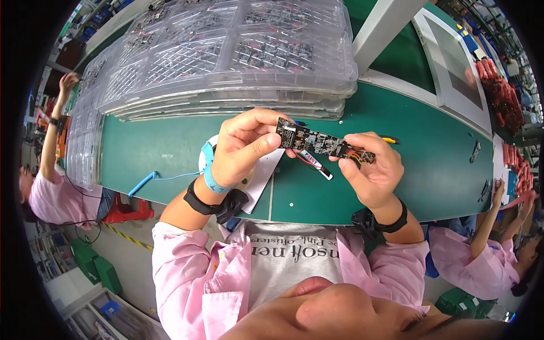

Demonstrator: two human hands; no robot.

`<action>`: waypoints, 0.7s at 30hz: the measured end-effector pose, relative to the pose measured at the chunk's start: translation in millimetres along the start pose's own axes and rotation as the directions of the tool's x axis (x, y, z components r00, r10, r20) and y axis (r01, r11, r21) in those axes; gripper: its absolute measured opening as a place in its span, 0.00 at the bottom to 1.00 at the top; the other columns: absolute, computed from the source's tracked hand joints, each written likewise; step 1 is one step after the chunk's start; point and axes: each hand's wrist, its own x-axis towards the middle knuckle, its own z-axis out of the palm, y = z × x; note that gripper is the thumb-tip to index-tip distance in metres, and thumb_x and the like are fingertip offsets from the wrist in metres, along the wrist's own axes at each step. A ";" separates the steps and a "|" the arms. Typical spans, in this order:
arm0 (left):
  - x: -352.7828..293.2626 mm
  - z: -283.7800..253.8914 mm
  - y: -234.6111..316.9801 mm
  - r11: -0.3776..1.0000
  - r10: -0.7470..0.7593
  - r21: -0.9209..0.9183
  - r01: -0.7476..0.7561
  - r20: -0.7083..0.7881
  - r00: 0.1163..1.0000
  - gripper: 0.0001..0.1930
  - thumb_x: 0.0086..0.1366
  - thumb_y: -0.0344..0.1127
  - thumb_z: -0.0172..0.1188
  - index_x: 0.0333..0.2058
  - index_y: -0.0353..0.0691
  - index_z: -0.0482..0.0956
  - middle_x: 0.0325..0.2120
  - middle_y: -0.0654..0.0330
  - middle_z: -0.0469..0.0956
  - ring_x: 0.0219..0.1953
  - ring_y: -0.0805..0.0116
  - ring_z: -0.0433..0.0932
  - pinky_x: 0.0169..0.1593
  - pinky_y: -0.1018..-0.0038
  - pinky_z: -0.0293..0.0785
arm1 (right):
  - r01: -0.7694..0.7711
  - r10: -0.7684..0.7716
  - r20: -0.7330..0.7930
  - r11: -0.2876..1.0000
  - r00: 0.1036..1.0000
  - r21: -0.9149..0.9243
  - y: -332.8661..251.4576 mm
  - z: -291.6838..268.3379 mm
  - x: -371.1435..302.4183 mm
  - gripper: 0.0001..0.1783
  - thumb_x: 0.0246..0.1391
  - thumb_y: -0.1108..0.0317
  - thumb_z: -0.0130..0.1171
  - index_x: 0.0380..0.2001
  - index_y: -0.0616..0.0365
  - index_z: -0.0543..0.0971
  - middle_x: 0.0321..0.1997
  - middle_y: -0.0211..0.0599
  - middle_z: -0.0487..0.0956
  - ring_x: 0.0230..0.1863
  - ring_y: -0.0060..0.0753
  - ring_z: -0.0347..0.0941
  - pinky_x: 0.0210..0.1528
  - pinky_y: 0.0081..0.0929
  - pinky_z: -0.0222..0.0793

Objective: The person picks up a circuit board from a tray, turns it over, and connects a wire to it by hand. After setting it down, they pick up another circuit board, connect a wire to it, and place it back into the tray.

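A long, narrow black circuit board (317, 143) packed with small components is held up over the green table, tilted down to the right. Its left end is pinched between the thumb and fingers of my left hand (243, 144). My right hand (374, 170) grips the right end, where red, yellow and black wires and a smaller board piece (365, 156) show between the fingers. Behind and below the board is a white paint marker (322, 168) with a black tip end. A light blue wrist strap (212, 173) circles my left wrist, and its cord runs left.
Stacked clear plastic trays (226, 68) of circuit boards fill the far side of the green table (170, 141). A yellow-and-black tool (391, 140) lies beyond my right hand. White paper (260, 184) lies under my left wrist. Co-workers in pink sit at left and right.
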 end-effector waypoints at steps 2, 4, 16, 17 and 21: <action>-0.5 0.0 0.4 1.000 0.006 -0.003 -0.006 0.015 1.000 0.11 0.56 0.26 0.49 0.38 0.29 0.68 0.31 0.53 0.74 0.32 0.69 0.74 0.39 0.74 0.69 | 0.001 -0.001 -0.001 1.000 1.000 -0.014 0.0 0.1 -0.5 0.17 0.40 0.83 0.52 0.38 0.71 0.67 0.31 0.44 0.70 0.29 0.30 0.72 0.32 0.21 0.69; -1.0 0.0 0.1 1.000 0.006 -0.016 -0.006 0.018 1.000 0.11 0.56 0.26 0.49 0.38 0.29 0.68 0.32 0.53 0.74 0.32 0.69 0.74 0.39 0.74 0.69 | 0.011 -0.010 0.004 1.000 1.000 -0.018 1.8 0.2 -1.8 0.17 0.40 0.84 0.52 0.38 0.71 0.67 0.31 0.44 0.70 0.29 0.30 0.72 0.32 0.22 0.69; -3.5 -1.9 2.1 0.998 0.054 0.011 -0.054 0.018 0.998 0.13 0.57 0.27 0.48 0.41 0.28 0.67 0.34 0.53 0.73 0.37 0.68 0.73 0.43 0.74 0.67 | -0.013 0.013 -0.024 1.000 1.000 0.002 3.8 2.3 0.6 0.13 0.42 0.82 0.52 0.36 0.70 0.69 0.32 0.44 0.70 0.28 0.30 0.71 0.30 0.23 0.70; -3.2 -1.9 2.7 0.999 0.050 0.014 -0.050 0.016 0.999 0.13 0.57 0.27 0.48 0.42 0.29 0.67 0.34 0.53 0.73 0.37 0.68 0.73 0.43 0.74 0.67 | -0.016 0.015 -0.027 1.000 1.000 -0.017 4.4 2.0 1.6 0.12 0.43 0.81 0.51 0.35 0.69 0.69 0.31 0.44 0.70 0.27 0.30 0.71 0.30 0.22 0.70; 1.6 6.6 1.3 0.978 0.168 0.131 -0.163 -0.027 0.985 0.14 0.57 0.27 0.48 0.43 0.29 0.66 0.35 0.54 0.73 0.38 0.70 0.72 0.44 0.75 0.66 | -0.118 0.120 0.005 0.965 0.993 0.234 3.7 1.4 0.7 0.07 0.46 0.75 0.51 0.30 0.68 0.69 0.27 0.43 0.71 0.23 0.28 0.70 0.25 0.21 0.69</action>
